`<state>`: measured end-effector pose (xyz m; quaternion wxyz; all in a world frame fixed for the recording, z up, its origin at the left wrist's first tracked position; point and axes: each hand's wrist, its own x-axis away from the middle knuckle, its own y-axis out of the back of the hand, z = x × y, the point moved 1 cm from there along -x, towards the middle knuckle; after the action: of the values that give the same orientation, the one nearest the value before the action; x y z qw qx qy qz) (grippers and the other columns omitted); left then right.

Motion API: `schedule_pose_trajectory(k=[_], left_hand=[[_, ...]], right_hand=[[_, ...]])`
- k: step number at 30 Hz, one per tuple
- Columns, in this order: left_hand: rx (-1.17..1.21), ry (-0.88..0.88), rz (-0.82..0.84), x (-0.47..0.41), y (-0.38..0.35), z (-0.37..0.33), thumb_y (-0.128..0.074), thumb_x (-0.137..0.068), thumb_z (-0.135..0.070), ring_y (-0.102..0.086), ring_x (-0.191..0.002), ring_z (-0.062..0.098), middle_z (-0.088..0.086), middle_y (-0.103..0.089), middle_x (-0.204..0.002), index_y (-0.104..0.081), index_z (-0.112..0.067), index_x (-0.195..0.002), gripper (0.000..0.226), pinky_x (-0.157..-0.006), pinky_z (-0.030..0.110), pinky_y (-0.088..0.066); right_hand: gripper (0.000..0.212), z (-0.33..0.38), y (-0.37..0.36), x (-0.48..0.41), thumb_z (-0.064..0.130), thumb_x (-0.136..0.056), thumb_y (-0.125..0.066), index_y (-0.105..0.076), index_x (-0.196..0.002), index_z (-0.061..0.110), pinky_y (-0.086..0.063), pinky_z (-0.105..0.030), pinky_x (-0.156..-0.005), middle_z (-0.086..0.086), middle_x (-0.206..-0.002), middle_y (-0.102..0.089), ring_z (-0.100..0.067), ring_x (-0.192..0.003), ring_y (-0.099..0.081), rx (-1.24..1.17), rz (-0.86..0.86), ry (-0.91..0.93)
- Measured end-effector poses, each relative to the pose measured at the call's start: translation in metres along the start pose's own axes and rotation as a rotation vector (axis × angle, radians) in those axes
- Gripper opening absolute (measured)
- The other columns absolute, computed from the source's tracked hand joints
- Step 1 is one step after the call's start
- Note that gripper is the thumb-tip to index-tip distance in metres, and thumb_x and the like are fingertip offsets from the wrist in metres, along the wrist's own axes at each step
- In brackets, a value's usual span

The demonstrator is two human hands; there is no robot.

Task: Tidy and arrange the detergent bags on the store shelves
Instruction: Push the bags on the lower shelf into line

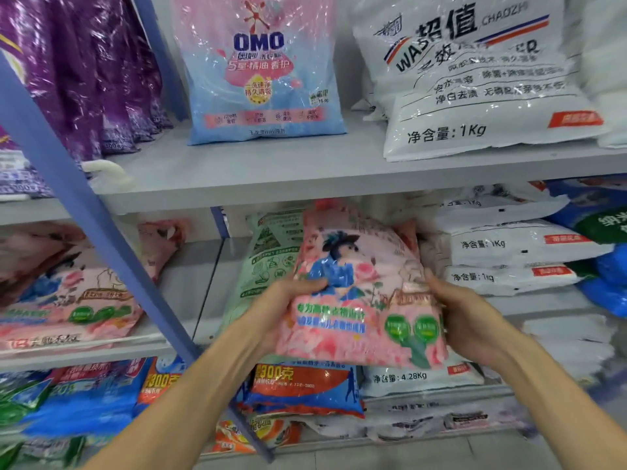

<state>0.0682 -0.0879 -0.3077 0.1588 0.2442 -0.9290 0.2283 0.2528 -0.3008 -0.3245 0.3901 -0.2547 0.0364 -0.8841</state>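
I hold a pink floral detergent bag [364,293] with a blue figure printed on it, in front of the middle shelf [543,305]. My left hand [288,293] grips its left edge, thumb over the front. My right hand [464,310] grips its right edge. The bag stands nearly upright and leans slightly back. Behind it a pale green bag [268,262] leans on the same shelf. More pink floral bags [68,307] lie on the shelf section to the left.
A blue shelf post [112,252] slants across the left. The top shelf [271,171] carries purple bags [88,72], a pink-blue OMO bag [261,69] and a white 1 kg bag [475,79]. White bags [515,252] are stacked at right. Blue and orange bags [298,388] fill the lower shelf.
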Motion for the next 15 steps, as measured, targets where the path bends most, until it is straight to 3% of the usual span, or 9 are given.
schedule_pose_trajectory(k=[2, 3, 5, 6, 8, 10, 12, 14, 15], left_hand=[[0.043, 0.023, -0.003, 0.016, 0.012, 0.017, -0.081, -0.069, 0.000, -0.075, -0.085, 0.035, 0.022, -0.074, -0.106, -0.068, -0.001, -0.118, 0.051, -0.075, 0.046, -0.062], [0.039, 0.032, -0.004, 0.019, 0.019, 0.020, -0.081, -0.064, 0.001, -0.074, -0.084, 0.035, 0.022, -0.074, -0.104, -0.072, -0.001, -0.109, 0.046, -0.081, 0.047, -0.060], [0.043, 0.029, -0.050, 0.019, 0.028, 0.017, -0.083, -0.060, -0.005, -0.072, -0.085, 0.034, 0.019, -0.073, -0.100, -0.075, -0.002, -0.095, 0.036, -0.087, 0.043, -0.057], [0.037, 0.031, -0.069, 0.020, 0.027, 0.013, -0.084, -0.065, -0.013, -0.071, -0.092, 0.034, 0.018, -0.073, -0.103, -0.076, -0.003, -0.099, 0.036, -0.092, 0.042, -0.057], [0.013, 0.047, -0.045, 0.021, 0.019, 0.006, -0.085, -0.076, -0.036, -0.069, -0.110, 0.033, 0.015, -0.073, -0.116, -0.075, -0.005, -0.112, 0.049, -0.103, 0.046, -0.053], [-0.044, 0.086, -0.044, 0.030, 0.010, 0.008, -0.085, -0.074, -0.047, -0.074, -0.095, 0.027, 0.011, -0.077, -0.104, -0.076, -0.009, -0.107, 0.051, -0.093, 0.040, -0.058], [-0.060, 0.115, -0.027, 0.042, 0.010, 0.017, -0.082, -0.078, -0.047, -0.075, -0.084, 0.023, 0.009, -0.078, -0.096, -0.079, -0.010, -0.101, 0.043, -0.083, 0.033, -0.061], [-0.046, 0.107, -0.031, 0.061, 0.016, 0.027, -0.080, -0.083, -0.040, -0.075, -0.078, 0.020, 0.010, -0.079, -0.091, -0.079, -0.010, -0.094, 0.032, -0.075, 0.027, -0.060], [-0.019, 0.088, -0.013, 0.071, 0.020, 0.030, -0.082, -0.080, -0.038, -0.075, -0.086, 0.023, 0.012, -0.078, -0.099, -0.077, -0.009, -0.104, 0.038, -0.081, 0.030, -0.060]], right_hand=[[0.051, -0.010, -0.012, 0.006, 0.046, -0.079, -0.075, -0.074, -0.115, 0.011, -0.051, -0.053, -0.098, -0.021, -0.119, -0.073, -0.041, -0.109, -0.070, -0.190, 0.032, -0.080], [0.048, -0.017, -0.019, 0.009, 0.040, -0.082, -0.073, -0.072, -0.118, 0.009, -0.053, -0.054, -0.095, -0.023, -0.121, -0.072, -0.043, -0.109, -0.070, -0.260, 0.048, -0.125], [0.049, -0.026, -0.029, 0.014, 0.029, -0.068, -0.089, -0.077, -0.109, 0.005, -0.060, -0.054, -0.081, -0.025, -0.115, -0.073, -0.043, -0.099, -0.074, -0.318, 0.085, -0.153], [0.050, -0.028, -0.033, 0.017, 0.021, -0.057, -0.095, -0.079, -0.101, 0.004, -0.061, -0.053, -0.076, -0.024, -0.110, -0.075, -0.041, -0.092, -0.075, -0.324, 0.099, -0.134], [0.040, -0.026, -0.039, 0.024, 0.011, -0.061, -0.088, -0.077, -0.099, 0.004, -0.061, -0.049, -0.075, -0.023, -0.104, -0.076, -0.038, -0.084, -0.076, -0.262, 0.099, -0.111], [0.032, -0.026, -0.041, 0.030, 0.007, -0.073, -0.075, -0.072, -0.105, 0.005, -0.062, -0.047, -0.074, -0.022, -0.101, -0.077, -0.036, -0.081, -0.076, -0.199, 0.098, -0.076], [0.031, -0.028, -0.045, 0.043, 0.005, -0.075, -0.074, -0.070, -0.105, 0.004, -0.063, -0.046, -0.072, -0.022, -0.099, -0.077, -0.035, -0.080, -0.076, -0.121, 0.103, -0.051], [0.049, -0.035, -0.049, 0.060, 0.011, -0.059, -0.091, -0.071, -0.103, 0.002, -0.064, -0.043, -0.064, -0.022, -0.097, -0.077, -0.035, -0.079, -0.077, -0.062, 0.145, -0.027], [0.069, -0.040, -0.050, 0.069, 0.015, -0.043, -0.101, -0.071, -0.103, 0.001, -0.064, -0.042, -0.062, -0.023, -0.099, -0.077, -0.036, -0.080, -0.077, -0.028, 0.155, -0.017]])
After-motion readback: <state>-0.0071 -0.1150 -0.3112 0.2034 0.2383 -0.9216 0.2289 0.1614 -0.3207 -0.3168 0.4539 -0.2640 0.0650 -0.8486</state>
